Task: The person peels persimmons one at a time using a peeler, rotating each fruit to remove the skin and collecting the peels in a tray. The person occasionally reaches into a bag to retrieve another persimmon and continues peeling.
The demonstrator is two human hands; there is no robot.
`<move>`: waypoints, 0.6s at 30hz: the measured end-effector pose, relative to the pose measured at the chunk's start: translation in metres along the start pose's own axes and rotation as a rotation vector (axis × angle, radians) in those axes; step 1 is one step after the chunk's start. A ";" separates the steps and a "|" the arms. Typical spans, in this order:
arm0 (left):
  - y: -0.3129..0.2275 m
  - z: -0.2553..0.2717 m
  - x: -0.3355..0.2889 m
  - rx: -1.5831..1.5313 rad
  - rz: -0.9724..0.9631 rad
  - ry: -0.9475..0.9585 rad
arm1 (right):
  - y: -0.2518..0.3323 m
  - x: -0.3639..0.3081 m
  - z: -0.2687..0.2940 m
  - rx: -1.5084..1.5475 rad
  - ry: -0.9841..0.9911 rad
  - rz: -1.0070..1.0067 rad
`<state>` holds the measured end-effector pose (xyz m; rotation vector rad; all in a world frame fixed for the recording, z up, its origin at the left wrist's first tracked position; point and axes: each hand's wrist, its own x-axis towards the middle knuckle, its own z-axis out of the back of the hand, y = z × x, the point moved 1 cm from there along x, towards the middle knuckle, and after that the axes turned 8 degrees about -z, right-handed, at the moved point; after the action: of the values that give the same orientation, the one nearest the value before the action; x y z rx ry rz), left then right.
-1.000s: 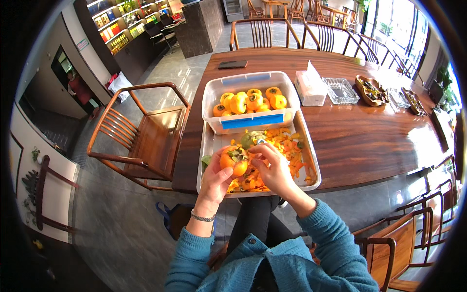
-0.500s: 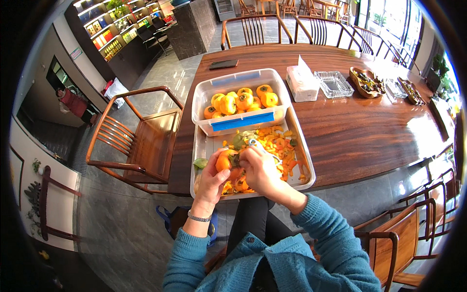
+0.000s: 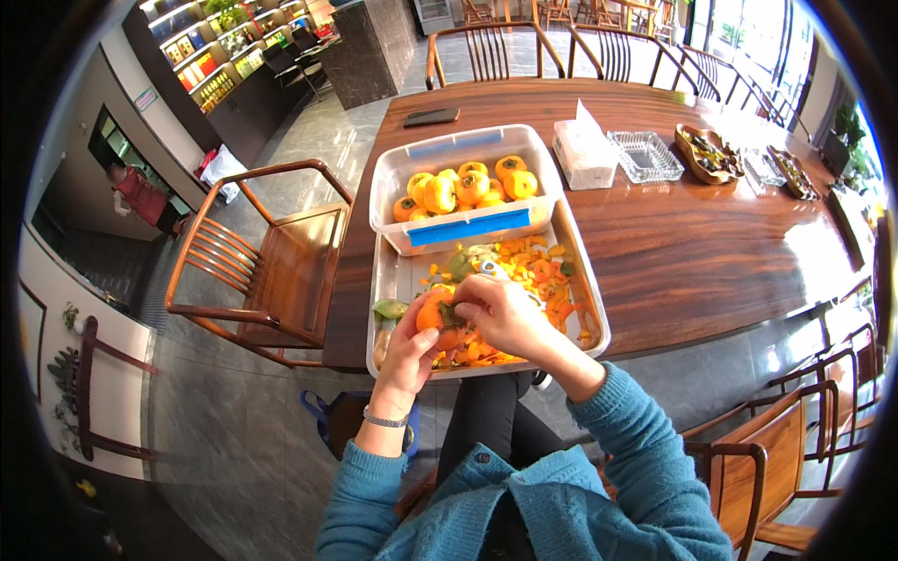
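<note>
My left hand (image 3: 408, 348) is closed around an orange persimmon (image 3: 429, 315), held low over the near part of a pale tray (image 3: 386, 271). My right hand (image 3: 505, 313) has its fingers pinched at the persimmon's dark leafy cap (image 3: 448, 314). Beside the right hand's knuckles shows the rounded white and blue end of a tool (image 3: 488, 268). The rest of it is mostly hidden, and I cannot tell if that hand grips it. Orange peelings (image 3: 538, 271) and a few green leaf caps (image 3: 461, 264) lie in the tray under my hands.
A clear plastic bin (image 3: 382, 192) of whole persimmons (image 3: 472, 190) rests on the tray's far part. On the wooden table (image 3: 692, 252) are a phone (image 3: 431, 117), a tissue box (image 3: 585, 159), a glass dish (image 3: 645, 157) and a wooden bowl (image 3: 708, 154). A chair (image 3: 281, 252) stands left.
My right fingers have shifted slightly at the persimmon's cap, and the fruit is turned a little in my left hand. A person in the far left background has moved.
</note>
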<state>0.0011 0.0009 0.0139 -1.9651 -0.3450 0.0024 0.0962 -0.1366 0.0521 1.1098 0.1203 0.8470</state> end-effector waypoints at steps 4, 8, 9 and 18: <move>-0.001 0.003 -0.002 -0.001 -0.017 0.018 | 0.000 0.001 -0.002 0.326 0.164 -0.318; -0.002 0.008 -0.003 -0.014 0.019 0.046 | 0.000 -0.002 -0.005 -0.095 -0.040 0.142; -0.001 0.009 -0.003 -0.029 0.029 0.039 | -0.002 -0.002 -0.008 -0.137 -0.044 0.147; 0.008 0.000 -0.001 -0.095 -0.053 -0.043 | -0.009 -0.005 -0.032 0.036 -0.365 0.049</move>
<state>0.0015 -0.0023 0.0067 -2.0514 -0.4323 -0.0063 0.0818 -0.1177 0.0277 1.2880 -0.1971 0.6750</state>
